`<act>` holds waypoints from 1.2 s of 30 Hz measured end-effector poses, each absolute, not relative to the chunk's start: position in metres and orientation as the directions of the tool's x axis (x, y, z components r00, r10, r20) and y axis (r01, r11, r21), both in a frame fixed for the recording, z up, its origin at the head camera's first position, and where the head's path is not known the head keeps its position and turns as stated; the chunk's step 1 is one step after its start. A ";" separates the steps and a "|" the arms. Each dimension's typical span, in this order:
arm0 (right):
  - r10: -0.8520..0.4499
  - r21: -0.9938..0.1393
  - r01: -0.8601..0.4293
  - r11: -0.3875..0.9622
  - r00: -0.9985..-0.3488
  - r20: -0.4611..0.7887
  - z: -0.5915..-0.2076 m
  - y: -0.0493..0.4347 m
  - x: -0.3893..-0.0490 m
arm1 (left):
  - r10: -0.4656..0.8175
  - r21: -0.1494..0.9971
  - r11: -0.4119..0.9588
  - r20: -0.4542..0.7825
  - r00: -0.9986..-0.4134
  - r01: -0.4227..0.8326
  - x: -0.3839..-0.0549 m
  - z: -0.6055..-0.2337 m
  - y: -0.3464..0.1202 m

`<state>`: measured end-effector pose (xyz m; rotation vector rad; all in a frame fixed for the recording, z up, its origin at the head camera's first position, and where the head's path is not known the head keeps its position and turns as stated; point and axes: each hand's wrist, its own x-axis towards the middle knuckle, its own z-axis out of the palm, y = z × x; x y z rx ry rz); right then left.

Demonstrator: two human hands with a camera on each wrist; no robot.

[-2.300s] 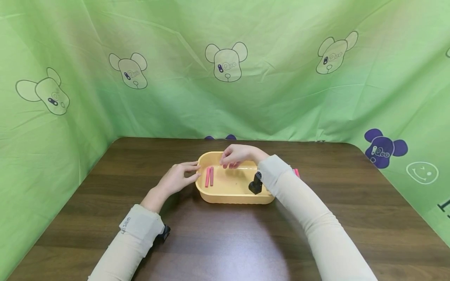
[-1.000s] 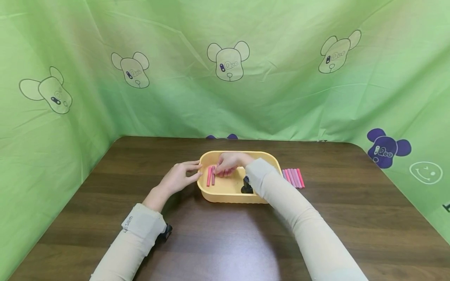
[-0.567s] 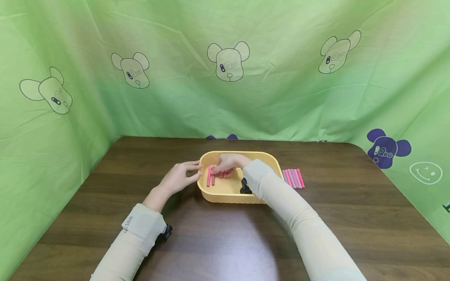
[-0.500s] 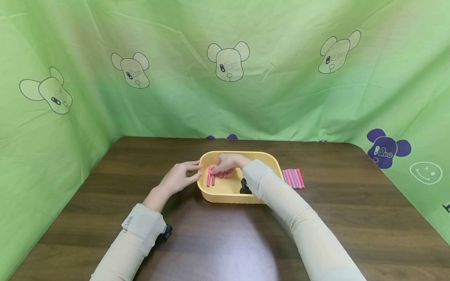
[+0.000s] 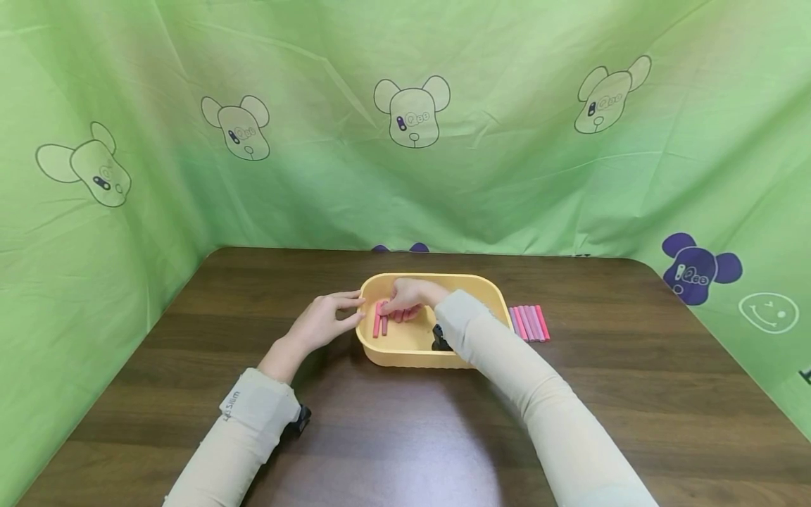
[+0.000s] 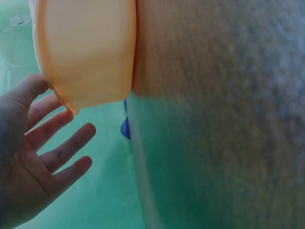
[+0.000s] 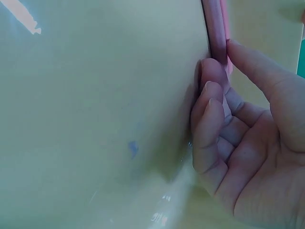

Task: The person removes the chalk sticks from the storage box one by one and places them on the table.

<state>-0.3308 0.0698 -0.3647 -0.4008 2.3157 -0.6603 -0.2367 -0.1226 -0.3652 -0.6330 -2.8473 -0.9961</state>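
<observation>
A yellow plastic basin (image 5: 427, 359) stands on the table. In its left end lie a pink stick (image 5: 376, 327) and, close beside it, a mauve stick (image 5: 384, 329). My right hand (image 5: 408, 298) reaches inside and pinches the mauve stick (image 7: 217, 29) between thumb and forefinger, the other fingers curled. Part of that stick is hidden by the fingertips. At the basin's left end, my left hand (image 5: 319, 322) touches the rim with fingers spread; in the left wrist view, its thumb meets the rim of the basin (image 6: 88, 52).
Right of the basin, several pink and purple sticks (image 5: 531, 324) lie side by side on the brown wooden table (image 5: 405, 436). A green printed cloth (image 5: 317, 190) hangs behind and at both sides. The right sleeve crosses the basin's front right rim.
My right hand has lowered into the basin and moved left, and its thumb and forefinger have closed on the mauve stick. The left hand has stayed at the rim.
</observation>
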 end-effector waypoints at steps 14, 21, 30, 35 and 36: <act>-0.460 -0.558 -0.098 0.824 -0.690 -0.559 -0.365 0.070 -0.333 | 0.362 0.585 0.705 0.192 -0.912 0.402 -0.235 -0.364 -0.121; -0.477 -0.559 -0.114 0.821 -0.675 -0.563 -0.364 0.071 -0.334 | 0.361 0.585 0.702 0.200 -0.911 0.406 -0.236 -0.364 -0.122; -0.517 -0.588 -0.119 0.800 -0.635 -0.574 -0.360 0.076 -0.335 | 0.363 0.592 0.698 0.194 -0.911 0.404 -0.236 -0.364 -0.122; -0.542 -0.619 -0.115 0.777 -0.622 -0.564 -0.356 0.078 -0.336 | 0.363 0.585 0.703 0.192 -0.912 0.403 -0.236 -0.363 -0.122; -0.542 -0.619 -0.117 0.777 -0.625 -0.562 -0.355 0.079 -0.336 | 0.364 0.583 0.705 0.193 -0.911 0.405 -0.235 -0.363 -0.122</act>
